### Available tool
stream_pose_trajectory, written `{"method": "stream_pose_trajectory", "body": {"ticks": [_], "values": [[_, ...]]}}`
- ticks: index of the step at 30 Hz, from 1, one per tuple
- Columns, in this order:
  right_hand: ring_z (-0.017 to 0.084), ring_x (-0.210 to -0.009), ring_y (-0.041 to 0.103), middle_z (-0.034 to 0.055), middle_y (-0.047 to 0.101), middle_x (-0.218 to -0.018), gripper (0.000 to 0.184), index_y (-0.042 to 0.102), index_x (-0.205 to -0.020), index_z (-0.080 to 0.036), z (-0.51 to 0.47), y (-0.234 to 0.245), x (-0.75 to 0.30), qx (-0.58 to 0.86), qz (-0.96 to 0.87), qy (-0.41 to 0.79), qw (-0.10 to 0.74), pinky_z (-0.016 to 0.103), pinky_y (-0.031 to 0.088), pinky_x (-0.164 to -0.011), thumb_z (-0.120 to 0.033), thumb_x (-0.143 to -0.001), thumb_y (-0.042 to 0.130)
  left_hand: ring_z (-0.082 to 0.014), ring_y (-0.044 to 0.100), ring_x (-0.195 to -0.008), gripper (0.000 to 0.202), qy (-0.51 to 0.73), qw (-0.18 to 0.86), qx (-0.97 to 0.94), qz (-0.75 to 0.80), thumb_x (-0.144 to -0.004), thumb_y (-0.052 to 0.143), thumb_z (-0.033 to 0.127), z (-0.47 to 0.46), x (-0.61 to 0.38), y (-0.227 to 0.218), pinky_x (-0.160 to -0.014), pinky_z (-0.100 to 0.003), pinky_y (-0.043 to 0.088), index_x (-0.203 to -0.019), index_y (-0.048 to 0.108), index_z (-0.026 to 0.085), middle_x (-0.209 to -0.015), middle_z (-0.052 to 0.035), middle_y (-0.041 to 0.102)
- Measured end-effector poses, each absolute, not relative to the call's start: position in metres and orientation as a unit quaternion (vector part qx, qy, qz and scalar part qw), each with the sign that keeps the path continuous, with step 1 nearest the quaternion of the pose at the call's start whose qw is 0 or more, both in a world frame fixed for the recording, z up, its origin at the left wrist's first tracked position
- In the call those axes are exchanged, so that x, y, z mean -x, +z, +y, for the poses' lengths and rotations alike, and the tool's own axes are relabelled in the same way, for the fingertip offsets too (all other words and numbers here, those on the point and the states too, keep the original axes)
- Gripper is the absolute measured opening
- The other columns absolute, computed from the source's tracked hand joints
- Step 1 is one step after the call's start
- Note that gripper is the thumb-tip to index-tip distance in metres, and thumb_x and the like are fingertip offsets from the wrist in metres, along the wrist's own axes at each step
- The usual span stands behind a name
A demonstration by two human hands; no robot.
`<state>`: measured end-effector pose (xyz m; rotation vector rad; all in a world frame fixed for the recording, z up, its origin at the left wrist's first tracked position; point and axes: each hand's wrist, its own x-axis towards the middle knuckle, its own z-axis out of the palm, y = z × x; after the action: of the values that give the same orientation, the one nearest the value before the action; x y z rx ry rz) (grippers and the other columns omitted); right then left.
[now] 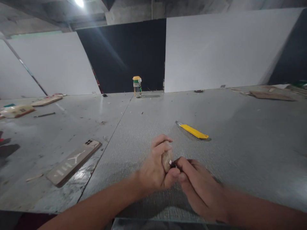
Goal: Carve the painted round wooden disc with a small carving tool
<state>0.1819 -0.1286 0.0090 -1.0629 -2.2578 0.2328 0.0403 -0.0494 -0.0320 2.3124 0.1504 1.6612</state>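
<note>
My left hand (157, 166) is wrapped round a beige, rounded lump (167, 158) that looks like a stone; its material is unclear. Close beside it, my right hand (198, 182) pinches a small dark thing (172, 164) with a pale tip against the lump. Fingers hide most of that small thing, so its kind does not show. Both hands are slightly blurred above the grey table (144, 127). Beyond them lies a yellow utility knife (193, 131), touched by neither hand, its metal tip pointing away to the left.
At left lies a phone (74, 163) in a printed case, near a seam in the tabletop. A drink bottle (137, 86) with a yellow lid stands at the back, before upright panels (124, 57). Flat boards (272, 95) and a pale packet (18, 111) lie toward the sides.
</note>
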Motion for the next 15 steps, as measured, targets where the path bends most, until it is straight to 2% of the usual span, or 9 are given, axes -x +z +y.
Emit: {"method": "stream_pose_trajectory", "body": {"ticks": [10,15], "values": [[0.016,-0.047,0.052,-0.0004,0.056,-0.057,0.017,0.036,-0.083,-0.023,-0.1305,0.0083,-0.1797,0.410,-0.850,0.092,0.317,0.028,0.041,-0.049,-0.017,-0.094,0.025,-0.0280,0.041,-0.114,0.047,0.584,0.137,-0.799,0.043,-0.091,0.042,0.045,-0.0489,-0.0413,-0.0341,-0.089,-0.052,0.049,-0.128,0.031,0.018,-0.111,-0.0104,0.037],[0.016,-0.049,0.052,0.0014,0.057,-0.061,0.018,0.034,-0.080,-0.024,-0.1302,0.0089,-0.1768,0.408,-0.849,0.083,0.325,0.028,0.042,-0.050,-0.015,-0.092,0.025,-0.0279,0.042,-0.114,0.046,0.587,0.128,-0.798,0.036,-0.091,0.040,0.045,-0.0482,-0.0420,-0.0345,-0.088,-0.052,0.049,-0.128,0.031,0.018,-0.109,-0.0101,0.038]]}}
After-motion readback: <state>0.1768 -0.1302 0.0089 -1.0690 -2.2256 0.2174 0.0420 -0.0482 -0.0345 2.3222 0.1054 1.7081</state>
